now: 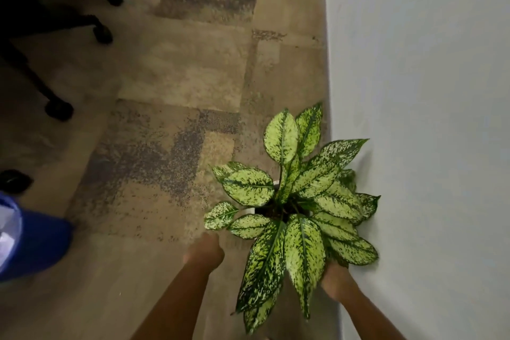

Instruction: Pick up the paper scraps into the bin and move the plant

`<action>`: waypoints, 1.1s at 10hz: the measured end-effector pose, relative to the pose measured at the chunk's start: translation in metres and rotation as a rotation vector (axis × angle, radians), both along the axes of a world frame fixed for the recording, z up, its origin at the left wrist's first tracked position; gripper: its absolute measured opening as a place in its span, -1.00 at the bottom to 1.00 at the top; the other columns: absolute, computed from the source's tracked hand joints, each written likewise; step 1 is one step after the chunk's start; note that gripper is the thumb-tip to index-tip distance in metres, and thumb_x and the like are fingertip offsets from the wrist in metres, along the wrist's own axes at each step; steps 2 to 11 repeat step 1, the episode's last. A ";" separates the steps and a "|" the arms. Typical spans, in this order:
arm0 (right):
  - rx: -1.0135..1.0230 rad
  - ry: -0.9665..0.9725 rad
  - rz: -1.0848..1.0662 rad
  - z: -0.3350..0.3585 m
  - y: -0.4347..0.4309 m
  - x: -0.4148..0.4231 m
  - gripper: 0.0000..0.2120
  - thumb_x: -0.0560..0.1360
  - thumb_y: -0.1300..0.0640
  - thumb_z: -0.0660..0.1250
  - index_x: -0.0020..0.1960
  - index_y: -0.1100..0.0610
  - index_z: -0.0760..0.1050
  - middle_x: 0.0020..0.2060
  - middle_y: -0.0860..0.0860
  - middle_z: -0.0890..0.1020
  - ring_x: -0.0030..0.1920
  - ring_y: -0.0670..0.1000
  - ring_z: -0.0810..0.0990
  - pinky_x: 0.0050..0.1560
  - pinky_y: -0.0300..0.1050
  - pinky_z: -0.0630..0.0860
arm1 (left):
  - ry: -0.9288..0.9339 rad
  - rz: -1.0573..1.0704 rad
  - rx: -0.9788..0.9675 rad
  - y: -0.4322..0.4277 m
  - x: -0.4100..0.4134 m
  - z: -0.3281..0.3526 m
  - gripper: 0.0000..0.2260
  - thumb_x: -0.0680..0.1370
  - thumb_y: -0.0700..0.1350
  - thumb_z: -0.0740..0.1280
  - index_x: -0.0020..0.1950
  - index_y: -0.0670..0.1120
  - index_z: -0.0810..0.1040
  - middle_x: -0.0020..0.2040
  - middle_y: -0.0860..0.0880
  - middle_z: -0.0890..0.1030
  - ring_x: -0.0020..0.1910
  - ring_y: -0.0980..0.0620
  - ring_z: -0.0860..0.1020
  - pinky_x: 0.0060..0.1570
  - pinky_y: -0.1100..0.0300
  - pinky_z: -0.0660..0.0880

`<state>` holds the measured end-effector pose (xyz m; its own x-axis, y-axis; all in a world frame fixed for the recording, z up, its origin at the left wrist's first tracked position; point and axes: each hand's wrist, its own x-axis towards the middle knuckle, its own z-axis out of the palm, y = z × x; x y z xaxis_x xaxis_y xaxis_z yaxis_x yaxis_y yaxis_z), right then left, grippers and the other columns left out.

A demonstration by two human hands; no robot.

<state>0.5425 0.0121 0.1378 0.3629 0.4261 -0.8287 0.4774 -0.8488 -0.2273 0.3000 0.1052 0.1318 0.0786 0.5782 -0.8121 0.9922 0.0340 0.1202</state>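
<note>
The plant [289, 201] has speckled green and cream leaves and stands in a white pot [249, 210] on the carpet, close against the white wall. My left hand [204, 252] hovers just left of the pot, a short gap away, holding nothing. On the pot's right side, my right hand [335, 280] reaches in under the leaves, which hide its fingers. I cannot tell whether it touches the pot. The blue bin [36, 251] sits at the left edge with white paper [7, 232] inside. No paper scraps show on the floor.
The white wall [427, 119] fills the right side. An office chair's black legs and castors [59, 109] stand at the upper left, with a dark shoe-like shape [15, 181] above the bin. Patterned beige and grey carpet [179, 91] covers the floor.
</note>
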 end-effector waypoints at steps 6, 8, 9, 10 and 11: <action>-0.053 -0.096 0.260 0.015 -0.012 -0.001 -0.72 0.58 0.21 0.08 0.16 0.29 0.48 0.23 0.18 0.56 0.23 0.11 0.54 0.17 -0.16 0.45 | 0.018 0.008 0.127 -0.003 -0.010 0.025 -0.64 0.61 -0.10 0.09 0.40 -0.15 0.28 0.38 -0.14 0.37 0.35 -0.11 0.40 0.29 0.05 0.39; -0.053 -0.096 0.260 0.015 -0.012 -0.001 -0.72 0.58 0.21 0.08 0.16 0.29 0.48 0.23 0.18 0.56 0.23 0.11 0.54 0.17 -0.16 0.45 | 0.018 0.008 0.127 -0.003 -0.010 0.025 -0.64 0.61 -0.10 0.09 0.40 -0.15 0.28 0.38 -0.14 0.37 0.35 -0.11 0.40 0.29 0.05 0.39; -0.053 -0.096 0.260 0.015 -0.012 -0.001 -0.72 0.58 0.21 0.08 0.16 0.29 0.48 0.23 0.18 0.56 0.23 0.11 0.54 0.17 -0.16 0.45 | 0.018 0.008 0.127 -0.003 -0.010 0.025 -0.64 0.61 -0.10 0.09 0.40 -0.15 0.28 0.38 -0.14 0.37 0.35 -0.11 0.40 0.29 0.05 0.39; -0.053 -0.096 0.260 0.015 -0.012 -0.001 -0.72 0.58 0.21 0.08 0.16 0.29 0.48 0.23 0.18 0.56 0.23 0.11 0.54 0.17 -0.16 0.45 | 0.018 0.008 0.127 -0.003 -0.010 0.025 -0.64 0.61 -0.10 0.09 0.40 -0.15 0.28 0.38 -0.14 0.37 0.35 -0.11 0.40 0.29 0.05 0.39; -0.053 -0.096 0.260 0.015 -0.012 -0.001 -0.72 0.58 0.21 0.08 0.16 0.29 0.48 0.23 0.18 0.56 0.23 0.11 0.54 0.17 -0.16 0.45 | 0.018 0.008 0.127 -0.003 -0.010 0.025 -0.64 0.61 -0.10 0.09 0.40 -0.15 0.28 0.38 -0.14 0.37 0.35 -0.11 0.40 0.29 0.05 0.39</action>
